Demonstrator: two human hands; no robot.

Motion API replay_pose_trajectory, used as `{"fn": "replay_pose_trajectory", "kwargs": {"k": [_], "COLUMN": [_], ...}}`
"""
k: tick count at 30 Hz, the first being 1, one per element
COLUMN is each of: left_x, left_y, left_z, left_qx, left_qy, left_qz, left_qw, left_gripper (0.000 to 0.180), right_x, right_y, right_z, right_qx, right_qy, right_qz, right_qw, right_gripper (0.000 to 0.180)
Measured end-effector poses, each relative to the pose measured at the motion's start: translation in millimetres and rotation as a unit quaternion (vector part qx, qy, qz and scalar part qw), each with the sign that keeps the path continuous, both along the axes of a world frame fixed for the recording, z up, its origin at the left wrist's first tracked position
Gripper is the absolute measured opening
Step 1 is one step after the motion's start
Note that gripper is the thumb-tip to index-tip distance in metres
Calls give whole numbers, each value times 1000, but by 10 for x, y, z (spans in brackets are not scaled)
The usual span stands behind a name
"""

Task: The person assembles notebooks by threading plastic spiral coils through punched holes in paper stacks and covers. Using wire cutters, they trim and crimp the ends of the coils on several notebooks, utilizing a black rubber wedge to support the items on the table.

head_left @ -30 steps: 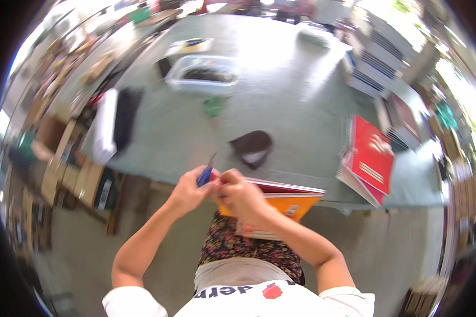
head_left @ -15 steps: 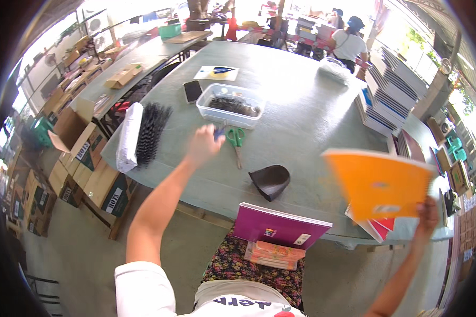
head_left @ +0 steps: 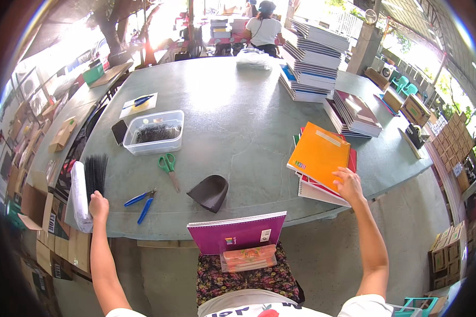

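My left hand [head_left: 98, 205] is closed at the near end of a bundle of black plastic spiral binding coils [head_left: 95, 171]; its fingertips are partly hidden. At the right, my right hand [head_left: 348, 185] rests with fingers apart on the lower right corner of an orange spiral notebook [head_left: 318, 156]. That notebook lies on a small pile with red-covered notebooks [head_left: 353, 158]. A purple notebook [head_left: 238, 232] leans upright at the table's near edge, over my lap. Blue-handled cutting pliers [head_left: 144, 203] lie open on the table, close to green-handled scissors [head_left: 168, 168].
A clear plastic tub [head_left: 154, 149] holds small black pieces. Around it are a phone [head_left: 119, 132] and a black curved holder [head_left: 211, 194]. A white roll [head_left: 80, 198] lies beside the coils. Tall notebook stacks [head_left: 312, 66] stand at the back right. A person [head_left: 262, 31] sits beyond.
The orange notebook has come down onto the pile at the right. My left hand has put the pliers on the table and moved left to the coils. The view has turned right.
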State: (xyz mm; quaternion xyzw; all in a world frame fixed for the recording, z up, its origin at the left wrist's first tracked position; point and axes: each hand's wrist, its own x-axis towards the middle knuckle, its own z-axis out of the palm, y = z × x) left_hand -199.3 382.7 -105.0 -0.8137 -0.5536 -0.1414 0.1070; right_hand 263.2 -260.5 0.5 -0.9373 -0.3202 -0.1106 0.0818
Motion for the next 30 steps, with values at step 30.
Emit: {"fn": "replay_pose_trajectory", "kwargs": {"k": [30], "left_x": [208], "left_y": [-2536], "left_z": [1366], "left_qx": [-519], "left_qy": [-484], "left_qz": [-106], "left_qw": [696], "left_gripper": [29], "right_x": [-2268], "right_y": [2455], "right_z": [-348], "right_qx": [40], "right_qy": [215], "right_qz": [365], "right_qw": [905], "right_gripper": [29]}}
